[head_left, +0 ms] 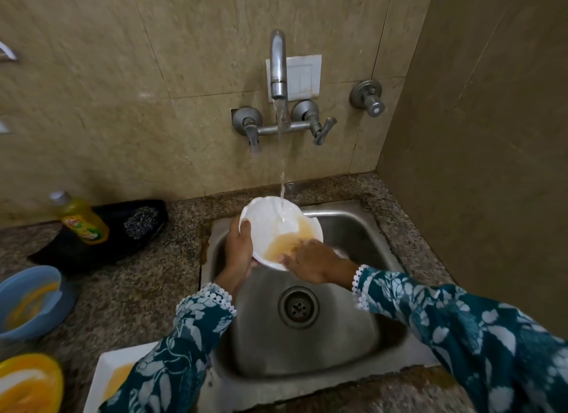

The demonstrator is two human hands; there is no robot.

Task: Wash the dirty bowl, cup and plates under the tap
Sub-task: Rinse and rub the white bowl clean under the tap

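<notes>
One square stainless-steel sink [362, 228] is set into a speckled granite counter [129, 289], with a round drain in its floor. Above it, a grey metal wall tap [278, 74] runs a thin stream of water into a white round bowl [267, 219], held tilted over the basin. Murky yellowish water pools in the bowl's lower part. The left hand [238, 252] grips the bowl's left rim, thumb curled over the edge. The right hand [310, 260] reaches into the bowl, fingers spread apart against the soiled inner surface. Left of the sink lie a white rectangular plate [113, 369] smeared yellow, a blue round bowl [33, 299] with yellow residue, and an orange-yellow round plate [30, 382]. Farther back, a black tray [101, 237] carries a yellow dish-soap bottle [81, 219] and a steel-wool scrubber [141, 225].
</notes>
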